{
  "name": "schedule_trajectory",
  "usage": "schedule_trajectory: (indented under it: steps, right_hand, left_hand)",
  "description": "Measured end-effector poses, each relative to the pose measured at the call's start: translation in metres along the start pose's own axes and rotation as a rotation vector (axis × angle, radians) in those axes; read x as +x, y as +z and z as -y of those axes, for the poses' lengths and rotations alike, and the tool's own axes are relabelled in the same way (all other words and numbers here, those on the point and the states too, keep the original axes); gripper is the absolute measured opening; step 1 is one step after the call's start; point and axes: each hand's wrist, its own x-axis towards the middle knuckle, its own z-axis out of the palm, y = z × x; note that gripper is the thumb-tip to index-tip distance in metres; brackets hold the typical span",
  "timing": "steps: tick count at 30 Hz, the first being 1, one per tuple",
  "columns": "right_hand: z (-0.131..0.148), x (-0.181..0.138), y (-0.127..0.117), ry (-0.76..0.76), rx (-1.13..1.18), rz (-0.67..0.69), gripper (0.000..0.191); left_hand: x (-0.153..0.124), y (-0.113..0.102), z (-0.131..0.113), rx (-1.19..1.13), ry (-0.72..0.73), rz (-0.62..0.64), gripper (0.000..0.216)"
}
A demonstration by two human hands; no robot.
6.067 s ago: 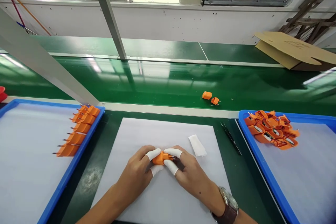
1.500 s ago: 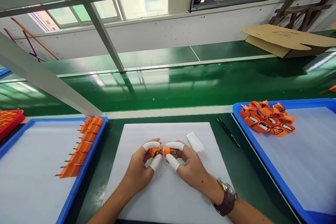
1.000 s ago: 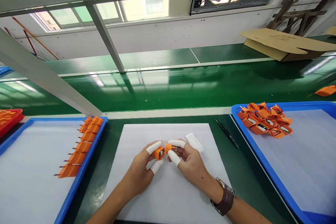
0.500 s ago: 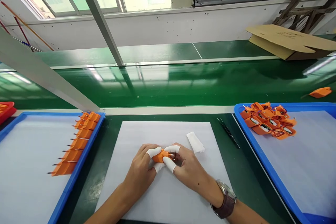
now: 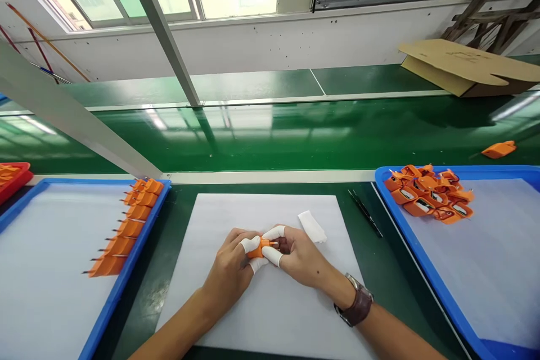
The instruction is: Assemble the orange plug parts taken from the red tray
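A small orange plastic housing [image 5: 262, 247] is pinched between both hands above a white sheet [image 5: 228, 315]. My left hand [image 5: 236, 259], with white finger cots on thumb and forefinger, grips its left end. The thumb and forefinger of my right hand [image 5: 295, 250], also in white cots, close on the right end, where a thin pin-like tip sticks out. Fingers cover much of the housing. Just beyond my right hand a folded white tissue [image 5: 312, 226] lies on the sheet.
At left, a blue tray [image 5: 99, 320] holds a row of orange housings [image 5: 129, 229]. The right blue tray [image 5: 422, 278] carries a heap of orange housings [image 5: 430, 194]. Black tweezers [image 5: 365, 212] lie between sheet and tray. Behind are a green belt [image 5: 295, 140], a loose orange piece [image 5: 499, 149] and a cardboard box [image 5: 468, 64].
The loose orange piece on the green belt has shifted left. Both hands keep hold of the housing, with only slight finger movement. The whole view has moved a little.
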Motion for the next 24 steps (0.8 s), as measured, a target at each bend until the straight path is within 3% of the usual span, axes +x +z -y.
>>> schedule_trajectory:
  steps: [5,13,20,24]
  right_hand:
    - [-0.008,-0.002,-0.001,0.007,-0.053,-0.005,0.015]
    - [-0.011,-0.007,0.002,-0.060,-0.204,-0.046,0.015]
    - [-0.004,-0.007,0.001,-0.083,-0.198,0.014,0.012]
    - [-0.005,-0.008,0.007,-0.144,-0.230,-0.065,0.012]
  left_hand:
    - [0.001,-0.005,0.002,-0.009,-0.010,0.061,0.039]
    - [-0.002,-0.026,0.006,-0.029,-0.177,0.194,0.038]
    - [0.004,-0.023,0.008,-0.023,-0.052,0.190,0.039]
    - [0.006,-0.020,0.009,0.000,0.010,0.142,0.041]
